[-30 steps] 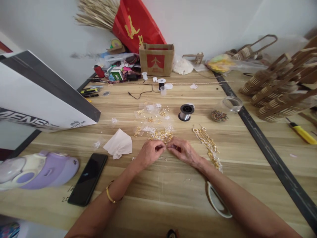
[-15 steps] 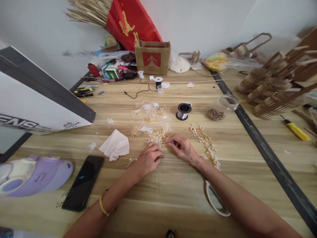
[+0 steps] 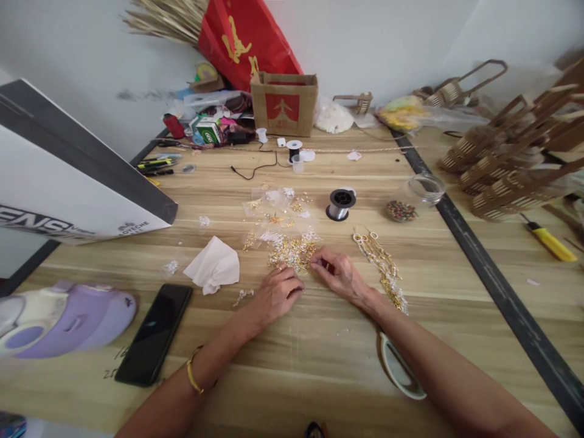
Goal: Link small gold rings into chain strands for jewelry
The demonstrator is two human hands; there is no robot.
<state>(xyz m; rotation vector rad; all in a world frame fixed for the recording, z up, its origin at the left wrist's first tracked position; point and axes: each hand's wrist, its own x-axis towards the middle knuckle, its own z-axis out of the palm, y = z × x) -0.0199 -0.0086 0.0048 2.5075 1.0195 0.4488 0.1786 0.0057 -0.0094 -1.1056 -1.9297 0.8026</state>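
While our left hand [image 3: 274,295] lies low on the table [image 3: 328,377], our right hand [image 3: 337,274] sits at the edge of a pile of gold and silver bits [image 3: 292,249].
The left fingers curl downward, and we cannot tell whether they hold anything; on the right, thumb and forefinger come close together, but we cannot make out anything between them. The pile spreads just beyond both hands, between them and some small plastic bags [image 3: 274,210]. A small silver cluster [image 3: 244,295] lies just left of our left hand, with a tissue [image 3: 214,267] farther out. Gold and silver chains [image 3: 381,264] stretch just right of our right hand, and a wire spool [image 3: 340,207] stands beyond it.
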